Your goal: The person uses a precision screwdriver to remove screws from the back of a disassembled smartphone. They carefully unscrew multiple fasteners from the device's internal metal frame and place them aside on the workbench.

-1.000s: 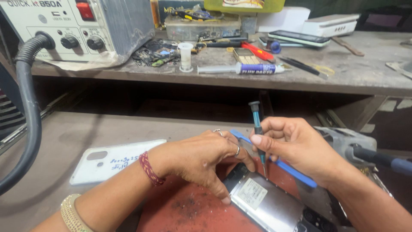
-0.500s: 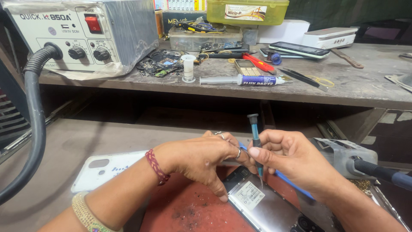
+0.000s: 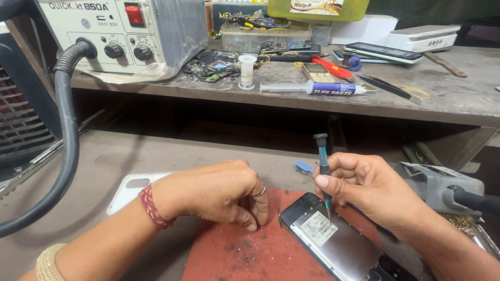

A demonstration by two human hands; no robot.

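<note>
1. The right hand point(image 3: 375, 190) holds a small screwdriver point(image 3: 323, 169) straight up. Its fingers are closed around the blue shaft, thumb in front.
2. The tip of the screwdriver touches the open phone point(image 3: 338, 242) near its top edge. The phone lies with its back off, on the red mat point(image 3: 250, 257), at about 5 o'clock from the left hand.
3. The left hand point(image 3: 219, 192) rests on the mat just beside the phone's top left corner. Its fingers are curled down and the tips press on the mat. I cannot tell if they pinch something tiny, like a screw.
4. The step in hand looks like turning a small screw at the top of the phone, while the other hand steadies things.
5. The next move calls for a straight, steady tool and a light push down, so the tip does not slip. The phone must not slide, so the left hand should stay close.
6. A white phone cover point(image 3: 130, 190) lies at 9 o'clock from the left hand, partly under the wrist.
7. On the shelf point(image 3: 458, 101) at 12 o'clock lie a syringe tube point(image 3: 312, 87) and a grey machine with knobs point(image 3: 125, 31).
8. A thick black hose point(image 3: 65, 135) hangs at the left.
</note>
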